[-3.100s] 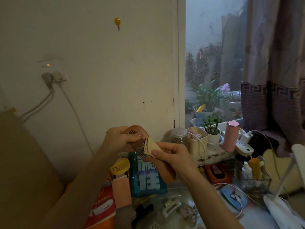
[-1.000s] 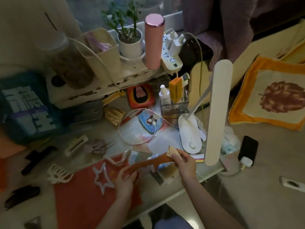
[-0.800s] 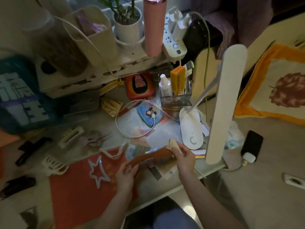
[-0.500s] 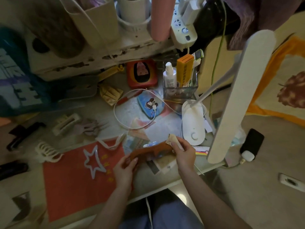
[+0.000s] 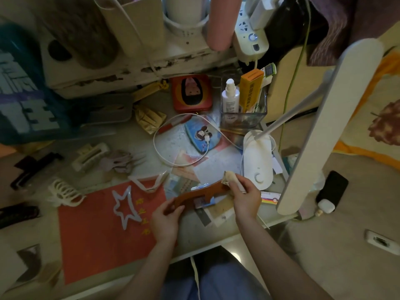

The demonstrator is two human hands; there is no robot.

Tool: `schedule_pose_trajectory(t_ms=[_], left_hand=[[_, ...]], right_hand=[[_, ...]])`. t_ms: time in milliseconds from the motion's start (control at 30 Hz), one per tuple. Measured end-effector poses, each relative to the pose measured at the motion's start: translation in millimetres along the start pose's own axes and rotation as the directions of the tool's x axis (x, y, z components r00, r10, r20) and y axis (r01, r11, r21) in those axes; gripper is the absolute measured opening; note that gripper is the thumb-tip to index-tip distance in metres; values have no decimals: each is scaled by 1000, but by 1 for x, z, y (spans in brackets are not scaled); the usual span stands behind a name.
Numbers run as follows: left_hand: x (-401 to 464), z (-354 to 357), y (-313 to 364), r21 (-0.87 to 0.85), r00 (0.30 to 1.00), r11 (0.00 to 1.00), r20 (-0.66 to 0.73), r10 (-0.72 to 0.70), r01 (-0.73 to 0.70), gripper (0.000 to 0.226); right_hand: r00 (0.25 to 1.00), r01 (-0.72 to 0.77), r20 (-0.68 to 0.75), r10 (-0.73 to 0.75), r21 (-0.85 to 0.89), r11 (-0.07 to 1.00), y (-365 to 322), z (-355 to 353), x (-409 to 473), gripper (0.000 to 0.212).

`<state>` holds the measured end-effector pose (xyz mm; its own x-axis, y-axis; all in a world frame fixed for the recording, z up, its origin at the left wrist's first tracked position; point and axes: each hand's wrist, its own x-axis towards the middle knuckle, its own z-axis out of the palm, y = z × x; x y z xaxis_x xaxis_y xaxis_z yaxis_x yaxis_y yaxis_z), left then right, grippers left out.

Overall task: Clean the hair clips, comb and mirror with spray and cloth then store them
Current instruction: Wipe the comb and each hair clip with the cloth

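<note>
My left hand grips the left end of a brown wooden comb, held low over the desk with its teeth pointing down. Pinched in my right hand is a small beige cloth, pressed against the comb's right end. Several hair clips lie on the left of the desk: a cream claw clip, a mauve clip, a white claw clip, black clips and a star-shaped clip on a red sheet. A white spray bottle stands in a clear holder.
A white desk lamp stands right of my hands, its long head overhanging the desk edge. A white cable loops mid-desk near a blue cartoon case and a red tin. Pots, a pink flask and a power strip line the back.
The view has dropped from the wall and window down to the desk. Both hands have lowered the comb and cloth from chest height to just above the desk front.
</note>
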<state>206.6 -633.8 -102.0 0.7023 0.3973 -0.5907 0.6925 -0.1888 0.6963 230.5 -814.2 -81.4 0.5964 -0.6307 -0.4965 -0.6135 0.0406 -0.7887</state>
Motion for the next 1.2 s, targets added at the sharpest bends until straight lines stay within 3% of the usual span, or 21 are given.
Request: schedule_pose_trajectory(t_ms=[300, 467, 700, 800, 933, 1200], left_hand=[[-9, -7, 0, 33, 998, 999, 61, 22, -24, 38], [-14, -32, 9, 101, 991, 986, 24, 132, -134, 30], [5, -64, 25, 234, 944, 916, 50, 325, -327, 37], [14, -71, 34, 352, 916, 850, 67, 395, -392, 42], [31, -78, 44, 595, 894, 684, 149, 423, -422, 59], [72, -75, 44, 695, 820, 472, 317, 476, -542, 67]], right_hand=[[998, -27, 49, 26, 27, 999, 3, -7, -13, 21], [993, 2, 120, -2, 5, 1000, -5, -8, -24, 18], [969, 46, 244, -41, -16, 999, -8, -1, -44, 15], [959, 63, 276, -59, -7, 998, -8, 4, -52, 17], [949, 61, 311, -57, -3, 998, -6, 9, -58, 16], [941, 94, 328, -88, -1, 996, 0, 12, -66, 15]])
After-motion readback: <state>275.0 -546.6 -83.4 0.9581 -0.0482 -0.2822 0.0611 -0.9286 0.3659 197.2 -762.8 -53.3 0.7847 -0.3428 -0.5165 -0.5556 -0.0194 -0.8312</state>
